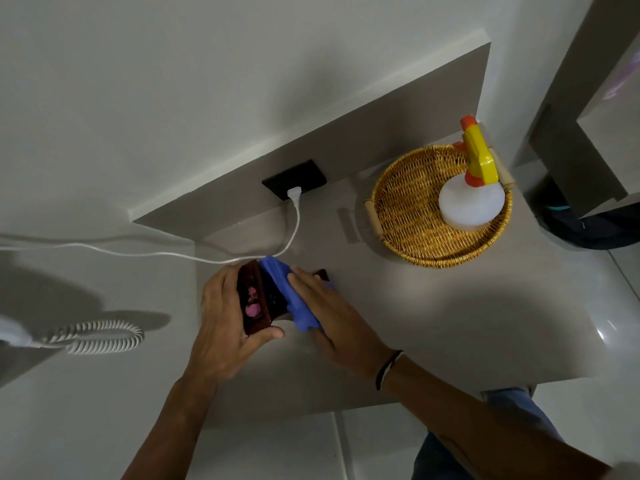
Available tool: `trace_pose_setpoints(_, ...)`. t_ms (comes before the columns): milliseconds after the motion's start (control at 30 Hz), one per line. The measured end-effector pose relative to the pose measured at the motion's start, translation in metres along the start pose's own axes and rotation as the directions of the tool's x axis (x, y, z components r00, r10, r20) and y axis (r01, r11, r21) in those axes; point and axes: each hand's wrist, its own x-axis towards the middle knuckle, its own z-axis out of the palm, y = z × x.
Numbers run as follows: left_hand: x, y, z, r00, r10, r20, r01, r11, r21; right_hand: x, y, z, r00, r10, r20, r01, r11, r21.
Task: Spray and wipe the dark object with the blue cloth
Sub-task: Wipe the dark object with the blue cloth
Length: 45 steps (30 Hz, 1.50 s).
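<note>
A dark brown box-like object (254,299) with pink marks on its side rests on the grey counter (433,313). My left hand (221,327) grips it from the left, thumb at its near corner. My right hand (332,313) lies flat on a blue cloth (287,292), pressing it onto the object's top. The cloth covers most of the top; a dark corner shows past my fingers. The white spray bottle (471,199) with its yellow and orange trigger head stands in a wicker basket (408,216) to the far right, away from both hands.
A white cable (291,233) runs from a black wall socket (294,180) down past the object and off to the left. A coiled white cord (104,336) lies at the left. The counter's front edge is near my forearms. A dark bag (588,226) sits at the right.
</note>
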Motion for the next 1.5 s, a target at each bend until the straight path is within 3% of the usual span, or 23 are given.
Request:
trace_pose_setpoints(100, -0.006, -0.001, 0.002, 0.999, 0.005, -0.037, -0.006, 1.000, -0.029, 0.000, 0.013, 0.021, 0.988, -0.101, 0.121, 0.119, 0.980, -0.159)
trace_pose_setpoints(200, -0.009, -0.004, 0.004, 0.999, -0.032, -0.032, 0.032, 0.999, -0.011, -0.001, 0.035, 0.018, 0.989, 0.046, 0.140, -0.002, 0.953, -0.302)
trace_pose_setpoints(300, -0.008, -0.002, 0.006, 0.999, -0.039, -0.022, 0.039, 0.999, 0.009, -0.002, 0.038, 0.009, 0.978, 0.178, 0.109, -0.156, 0.969, -0.190)
trace_pose_setpoints(467, -0.004, 0.001, 0.002, 1.000, -0.015, -0.002, 0.015, 1.000, -0.001, 0.012, -0.003, 0.035, 0.999, -0.029, -0.036, 0.028, 0.999, -0.031)
trace_pose_setpoints(567, -0.011, -0.002, -0.002, 0.998, -0.054, 0.030, 0.055, 0.998, -0.038, 0.010, 0.015, 0.024, 0.993, -0.098, 0.064, 0.108, 0.981, -0.161)
trace_pose_setpoints(633, -0.014, -0.002, -0.001, 0.998, -0.053, 0.028, 0.055, 0.996, -0.074, 0.007, 0.030, 0.012, 0.989, -0.040, 0.145, 0.074, 0.968, -0.238)
trace_pose_setpoints(767, -0.012, -0.001, 0.002, 0.995, -0.099, 0.010, 0.099, 0.987, -0.126, 0.010, 0.030, 0.001, 0.992, 0.057, 0.117, -0.037, 0.986, -0.166)
trace_pose_setpoints(900, -0.012, -0.004, 0.003, 0.996, -0.089, 0.006, 0.089, 0.989, -0.118, 0.020, -0.001, 0.021, 0.995, -0.075, 0.067, 0.082, 0.990, -0.113)
trace_pose_setpoints(1000, -0.012, -0.005, 0.004, 0.996, -0.088, 0.008, 0.088, 0.991, -0.103, 0.014, 0.006, 0.024, 0.982, -0.165, 0.094, 0.181, 0.961, -0.210)
trace_pose_setpoints(1067, -0.012, -0.004, 0.007, 0.995, -0.101, 0.006, 0.101, 0.992, -0.069, 0.004, 0.028, 0.008, 0.983, -0.103, 0.155, 0.143, 0.952, -0.272)
trace_pose_setpoints(1167, -0.009, 0.003, 0.011, 0.996, -0.089, -0.008, 0.089, 0.996, 0.003, -0.004, 0.036, -0.009, 0.985, 0.035, 0.171, -0.004, 0.984, -0.177)
trace_pose_setpoints(1300, 0.001, 0.008, 0.010, 0.997, -0.072, -0.016, 0.072, 0.997, -0.012, 0.010, -0.006, 0.021, 0.995, -0.098, 0.008, 0.098, 0.995, 0.004)
trace_pose_setpoints(1367, -0.003, 0.003, 0.006, 0.997, -0.081, -0.004, 0.081, 0.996, -0.029, 0.010, -0.004, 0.025, 0.987, -0.150, 0.050, 0.153, 0.986, -0.069)
trace_pose_setpoints(1433, -0.009, 0.000, 0.003, 0.993, -0.114, 0.000, 0.114, 0.993, -0.036, 0.003, 0.018, 0.011, 0.979, -0.156, 0.135, 0.187, 0.946, -0.265)
trace_pose_setpoints(1500, -0.012, -0.002, 0.004, 0.990, -0.141, -0.001, 0.141, 0.989, -0.034, -0.005, 0.041, -0.008, 0.975, -0.003, 0.222, 0.089, 0.922, -0.376)
